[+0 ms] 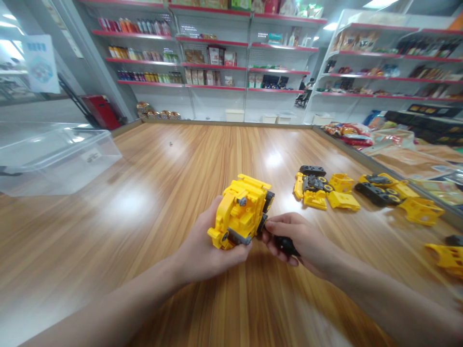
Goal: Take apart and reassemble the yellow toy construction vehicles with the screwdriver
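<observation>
My left hand (210, 246) is wrapped round a yellow toy construction vehicle (240, 209) and holds it tilted above the table. The vehicle has a curved yellow arm, grey parts and black wheels (268, 202) on its right side. Close against its lower right, my right hand (294, 236) is closed round a screwdriver with a black, rounded handle (287, 245). The screwdriver's tip is hidden behind the fingers and the wheel, so I cannot tell whether it touches the toy.
Yellow and black toy parts (313, 185) lie on the right of the wooden table (162, 193), with more parts (387, 193) farther right. A clear plastic bin (61, 154) stands at the left. Bagged goods (350, 132) lie beyond the right edge; stocked shelves (213, 67) stand behind.
</observation>
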`<state>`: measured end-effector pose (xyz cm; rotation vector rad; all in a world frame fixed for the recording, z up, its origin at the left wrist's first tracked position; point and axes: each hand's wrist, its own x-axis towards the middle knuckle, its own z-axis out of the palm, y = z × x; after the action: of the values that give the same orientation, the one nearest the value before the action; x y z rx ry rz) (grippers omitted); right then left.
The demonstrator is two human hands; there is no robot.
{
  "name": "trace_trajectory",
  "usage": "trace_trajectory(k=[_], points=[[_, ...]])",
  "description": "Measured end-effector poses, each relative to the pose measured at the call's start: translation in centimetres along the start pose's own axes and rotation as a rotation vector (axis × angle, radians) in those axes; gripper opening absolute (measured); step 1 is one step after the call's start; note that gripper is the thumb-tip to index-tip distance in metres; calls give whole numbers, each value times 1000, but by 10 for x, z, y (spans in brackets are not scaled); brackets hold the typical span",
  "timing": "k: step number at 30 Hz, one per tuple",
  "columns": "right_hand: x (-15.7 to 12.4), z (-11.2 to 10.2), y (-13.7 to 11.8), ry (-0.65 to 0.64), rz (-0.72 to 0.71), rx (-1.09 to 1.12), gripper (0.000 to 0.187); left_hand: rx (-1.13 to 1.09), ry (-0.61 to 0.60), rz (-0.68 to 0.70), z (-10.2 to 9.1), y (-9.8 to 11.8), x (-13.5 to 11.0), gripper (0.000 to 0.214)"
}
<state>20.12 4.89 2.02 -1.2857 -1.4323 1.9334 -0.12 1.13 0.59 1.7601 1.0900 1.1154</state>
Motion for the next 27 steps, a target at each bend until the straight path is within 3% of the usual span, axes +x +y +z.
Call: trace_trajectory(k=[9,14,21,27], points=[[-3,1,-3,19,40,38,33,-13,-10,9,0,4,1,20],[-3,1,-3,27,1,38,27,-1,15,4,0,4,1,18],[-4,-1,-4,-44,128,96,50,-40,14,21,1,5,2,25],[-3,1,-4,-51,124,32,51,-51,6,18,0,3,1,34]])
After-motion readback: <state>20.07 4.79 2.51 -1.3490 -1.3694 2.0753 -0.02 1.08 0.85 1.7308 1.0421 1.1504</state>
